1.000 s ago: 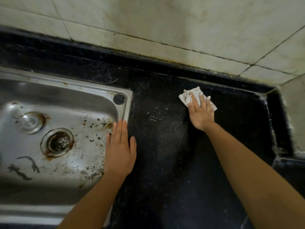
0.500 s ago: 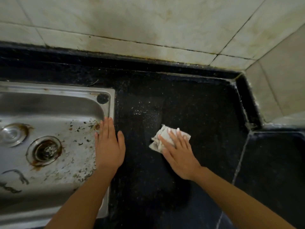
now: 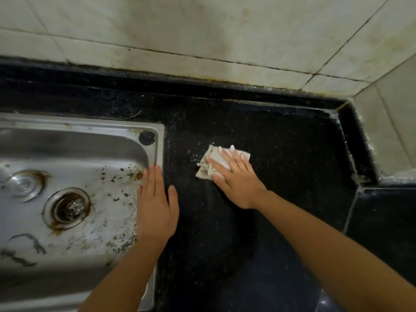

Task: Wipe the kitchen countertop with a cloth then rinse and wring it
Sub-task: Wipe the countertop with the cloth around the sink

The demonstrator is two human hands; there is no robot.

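The left hand (image 3: 155, 208) lies flat, fingers together toward twelve o'clock (thumb splayed toward one), while the right hand (image 3: 239, 183), at its two o'clock, presses down with straight fingers spread toward eleven.

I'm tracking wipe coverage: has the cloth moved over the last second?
Yes. Judged against the sink rim, the cloth under the right hand has shifted nearer the sink and away from the back wall.

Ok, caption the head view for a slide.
Right hand presses a cloth onto the black countertop; left hand rests flat on the sink rim.
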